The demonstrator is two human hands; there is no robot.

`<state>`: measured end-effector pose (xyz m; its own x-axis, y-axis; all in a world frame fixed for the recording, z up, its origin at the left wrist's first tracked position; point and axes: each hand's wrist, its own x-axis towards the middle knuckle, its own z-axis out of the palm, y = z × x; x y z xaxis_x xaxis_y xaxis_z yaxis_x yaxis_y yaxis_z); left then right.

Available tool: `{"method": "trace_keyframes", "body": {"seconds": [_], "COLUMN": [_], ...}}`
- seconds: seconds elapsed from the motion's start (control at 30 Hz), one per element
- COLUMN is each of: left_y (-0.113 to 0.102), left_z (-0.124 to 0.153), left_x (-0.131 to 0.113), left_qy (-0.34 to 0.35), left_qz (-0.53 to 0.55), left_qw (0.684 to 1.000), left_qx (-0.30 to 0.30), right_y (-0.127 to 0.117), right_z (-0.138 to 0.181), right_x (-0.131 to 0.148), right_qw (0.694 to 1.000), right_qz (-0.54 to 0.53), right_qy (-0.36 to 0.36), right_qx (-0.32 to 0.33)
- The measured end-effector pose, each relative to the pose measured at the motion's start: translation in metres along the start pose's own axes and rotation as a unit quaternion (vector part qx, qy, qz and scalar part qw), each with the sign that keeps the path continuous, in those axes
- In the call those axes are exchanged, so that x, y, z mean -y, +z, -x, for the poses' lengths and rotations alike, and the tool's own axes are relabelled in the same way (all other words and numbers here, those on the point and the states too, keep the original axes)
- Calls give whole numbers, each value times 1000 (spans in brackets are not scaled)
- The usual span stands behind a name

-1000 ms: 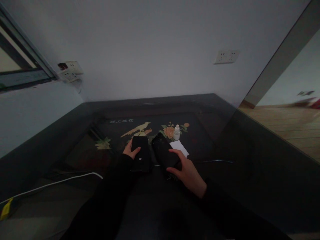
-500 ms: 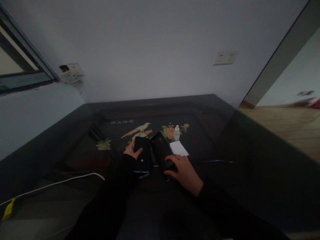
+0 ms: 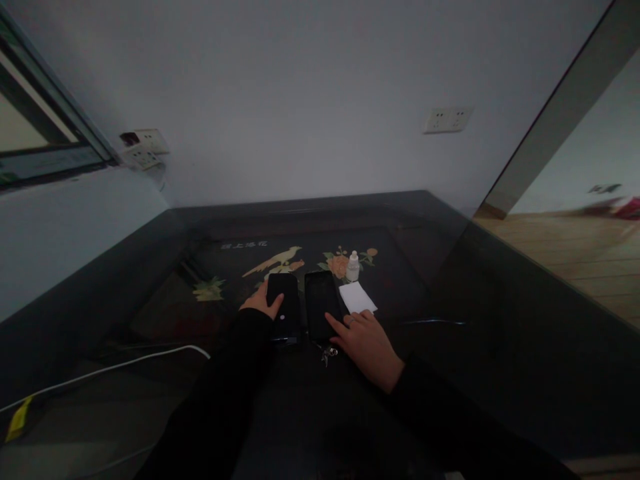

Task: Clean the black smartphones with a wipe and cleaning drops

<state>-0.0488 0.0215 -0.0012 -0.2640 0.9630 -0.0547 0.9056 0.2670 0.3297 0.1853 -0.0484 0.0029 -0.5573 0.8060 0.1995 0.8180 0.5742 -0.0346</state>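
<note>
Two dark phones lie side by side on the black table (image 3: 450, 287). My left hand (image 3: 260, 305) rests on the left phone (image 3: 283, 308), fingers laid over its left edge. My right hand (image 3: 367, 340) lies flat on the table, fingers stretched, with fingertips touching the lower right edge of the right phone (image 3: 321, 304). A small metal charm or key (image 3: 326, 352) sticks out below the right phone.
A small white dropper bottle (image 3: 353, 265) and a white square wipe (image 3: 357, 297) sit just beyond my right hand. A white cable (image 3: 125, 363) runs across the left side. Wall sockets (image 3: 447, 120) hang above; the table's painted bird and flowers (image 3: 280, 257) show.
My right hand lowered the right phone flat onto the table beside the left phone and opened out. The left hand stayed on the left phone.
</note>
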Motion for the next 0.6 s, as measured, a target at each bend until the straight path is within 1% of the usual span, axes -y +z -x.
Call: {"method": "trace_keyframes", "body": {"seconds": [0.17, 0.37, 0.47, 0.6], "left_y": [-4, -3, -2, -2], "left_z": [0, 2, 2, 2], "left_x": [-2, -5, -7, -8], "left_qy": [7, 5, 7, 5], "left_qz": [-29, -83, -114, -130], "left_qw": [999, 996, 993, 992], "left_qx": [17, -8, -5, -2], "right_y": [-2, -4, -3, -2], "right_z": [1, 1, 1, 1], "right_x": [1, 2, 2, 2], "right_qw": [1000, 1000, 999, 999], "right_qz": [6, -5, -1, 0], "right_qy": [16, 26, 32, 37], "right_qx": [-1, 0, 9, 15]}}
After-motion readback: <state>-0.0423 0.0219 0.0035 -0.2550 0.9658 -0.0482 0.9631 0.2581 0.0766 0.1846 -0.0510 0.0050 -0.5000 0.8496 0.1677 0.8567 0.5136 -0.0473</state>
